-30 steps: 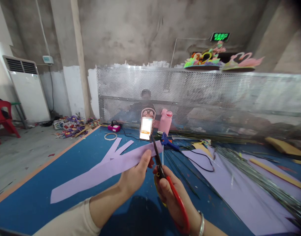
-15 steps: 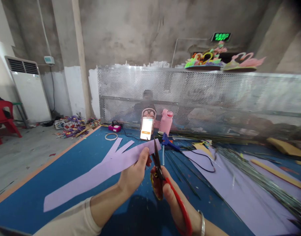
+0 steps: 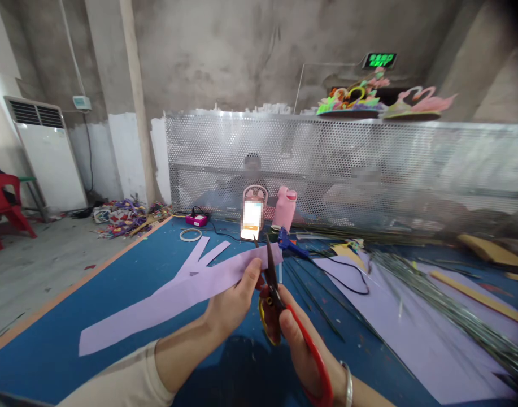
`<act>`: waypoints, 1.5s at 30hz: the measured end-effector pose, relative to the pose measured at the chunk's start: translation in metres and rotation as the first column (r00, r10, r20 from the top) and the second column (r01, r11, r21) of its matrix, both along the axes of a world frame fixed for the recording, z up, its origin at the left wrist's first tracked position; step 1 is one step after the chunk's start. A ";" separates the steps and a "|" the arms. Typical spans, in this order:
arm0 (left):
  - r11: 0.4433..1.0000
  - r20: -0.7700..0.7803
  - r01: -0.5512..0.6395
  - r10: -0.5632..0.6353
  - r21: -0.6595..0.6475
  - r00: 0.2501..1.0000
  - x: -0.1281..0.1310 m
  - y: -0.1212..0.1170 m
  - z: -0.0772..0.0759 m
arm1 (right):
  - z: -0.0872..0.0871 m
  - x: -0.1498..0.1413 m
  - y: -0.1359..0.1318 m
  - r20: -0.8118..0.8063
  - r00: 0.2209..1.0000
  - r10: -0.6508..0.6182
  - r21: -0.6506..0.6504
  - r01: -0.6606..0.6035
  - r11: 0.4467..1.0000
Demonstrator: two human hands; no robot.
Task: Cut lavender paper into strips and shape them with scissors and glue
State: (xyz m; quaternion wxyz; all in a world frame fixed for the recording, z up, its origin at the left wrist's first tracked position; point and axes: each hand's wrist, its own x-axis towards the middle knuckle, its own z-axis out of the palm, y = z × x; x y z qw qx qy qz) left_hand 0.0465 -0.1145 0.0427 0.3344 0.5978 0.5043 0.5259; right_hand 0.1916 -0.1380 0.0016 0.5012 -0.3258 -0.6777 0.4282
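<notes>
My left hand (image 3: 233, 302) pinches a long lilac foam strip (image 3: 165, 302) near its far end, thumb on top, holding it above the blue table (image 3: 64, 362). My right hand (image 3: 299, 345) grips red-handled scissors (image 3: 279, 305). Their dark blades point up and away and straddle the strip just right of my left thumb, slightly parted. The strip's near end trails down to the left over the table.
A lit phone (image 3: 252, 220) on a stand, a pink bottle (image 3: 284, 209), a blue glue gun (image 3: 288, 243), a tape ring (image 3: 190, 234) and black cable lie beyond. Lilac sheets (image 3: 411, 333) and thin green wires (image 3: 449, 311) cover the right. A perforated metal screen (image 3: 347, 164) backs the table.
The scissor blades have swung more upright and closed in on the strip's end. The strip's trailing end shifted slightly on the table.
</notes>
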 end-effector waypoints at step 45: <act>1.000 0.043 0.003 -0.004 0.006 0.999 -0.002 0.005 -0.001 | -0.002 0.007 0.006 0.075 0.997 0.037 0.082 -0.043 0.996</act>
